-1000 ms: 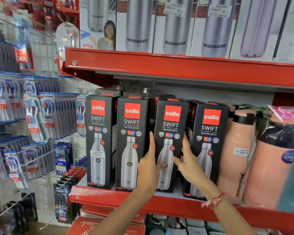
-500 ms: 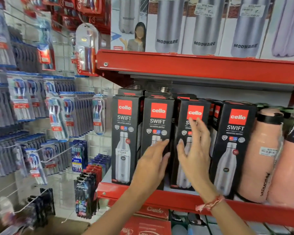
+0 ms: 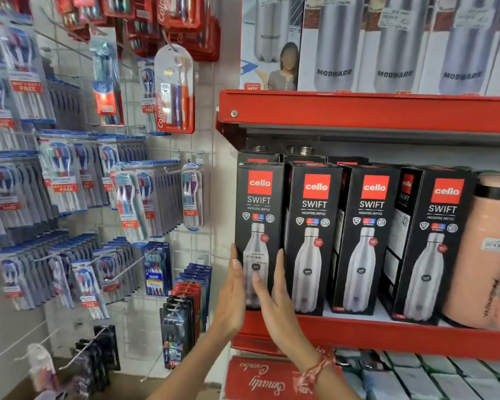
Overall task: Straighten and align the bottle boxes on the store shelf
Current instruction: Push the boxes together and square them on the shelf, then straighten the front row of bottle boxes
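Four black "cello SWIFT" bottle boxes stand in a front row on the red shelf [image 3: 387, 337], with more boxes behind them. My left hand [image 3: 231, 295] lies flat against the left side of the leftmost box [image 3: 259, 203]. My right hand [image 3: 274, 301] presses on that box's right edge, thumb on its front and fingers in the gap to the second box [image 3: 312, 226]. The third box [image 3: 367, 226] faces forward. Turned at an angle, the fourth box [image 3: 436, 241] shows its side face.
A pink bottle [image 3: 482, 255] stands right of the boxes. The upper red shelf [image 3: 358, 111] carries Modware boxes [image 3: 393, 44]. Toothbrush packs [image 3: 127, 203] hang on wire hooks to the left. Red packs [image 3: 260, 379] lie on the shelf below.
Both hands have moved left from the third box, past the second, to the leftmost box. My view has shifted left and closer with them.
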